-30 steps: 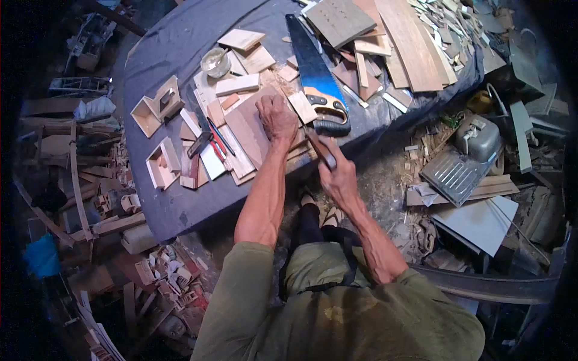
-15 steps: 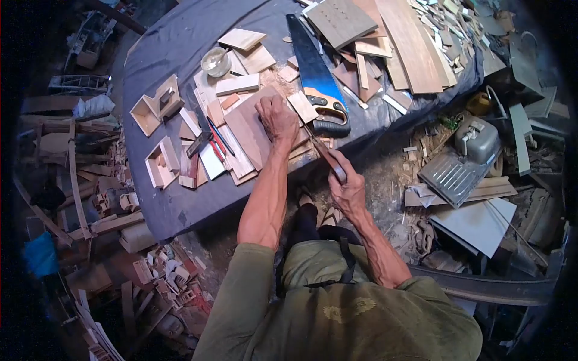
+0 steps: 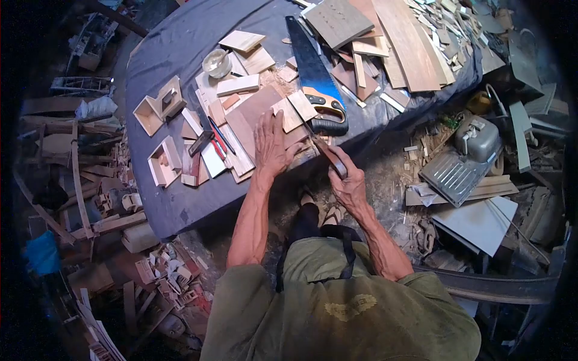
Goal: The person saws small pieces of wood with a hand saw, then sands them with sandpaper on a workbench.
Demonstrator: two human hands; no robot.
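My left hand (image 3: pixel 272 144) lies with fingers stretched out on a flat brown board (image 3: pixel 251 114), near the table's front edge. Just past its fingertips sit two small pale wood pieces, a nearer block (image 3: pixel 287 115) and a farther block (image 3: pixel 302 104), side by side. In my right hand (image 3: pixel 349 185) is a wooden-handled tool (image 3: pixel 330 159) with a thin dark blade, closed in my fingers and angled up toward the blocks. The blade's far end is partly hidden by the wood. A large handsaw (image 3: pixel 328 117) with a black and orange handle rests right beside the blocks.
A glass jar (image 3: pixel 217 63) with whitish contents, red-handled pliers (image 3: pixel 218 147) and small wooden boxes (image 3: pixel 164 161) are on the dark table cover (image 3: pixel 180 210). Stacked boards (image 3: pixel 409 48) and offcuts fill the far right. A metal sink (image 3: pixel 460 162) lies among scraps on the floor.
My left hand has gone from curled to flat and drawn slightly toward me, uncovering the nearer pale block. My right hand keeps its hold on the tool, nearly still.
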